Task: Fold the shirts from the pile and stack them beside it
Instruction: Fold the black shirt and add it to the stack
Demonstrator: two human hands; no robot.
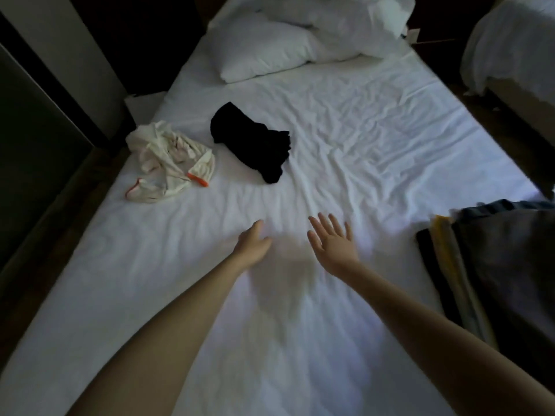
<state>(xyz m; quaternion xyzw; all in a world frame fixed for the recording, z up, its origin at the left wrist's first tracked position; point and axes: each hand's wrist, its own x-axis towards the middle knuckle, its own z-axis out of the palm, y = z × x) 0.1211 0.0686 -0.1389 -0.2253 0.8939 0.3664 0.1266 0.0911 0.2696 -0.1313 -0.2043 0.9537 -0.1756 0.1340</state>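
Bed (360, 130): left hand (253, 243), right hand (332, 240) spread, empty; cream shirt (171, 163), black shirt (252, 142) ahead-left, close enough that lifting one may drag the other.

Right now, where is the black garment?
In the head view, the black garment lies bunched on the left half of the bed, just right of the white and orange garment and nearer the camera than the pillow.

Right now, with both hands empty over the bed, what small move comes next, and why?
Probably reach the left hand forward to the black shirt, the nearer unfolded garment. That hand and the right hand are open and hold nothing, the white shirt lies farther left, and the folded stack sits on the right.
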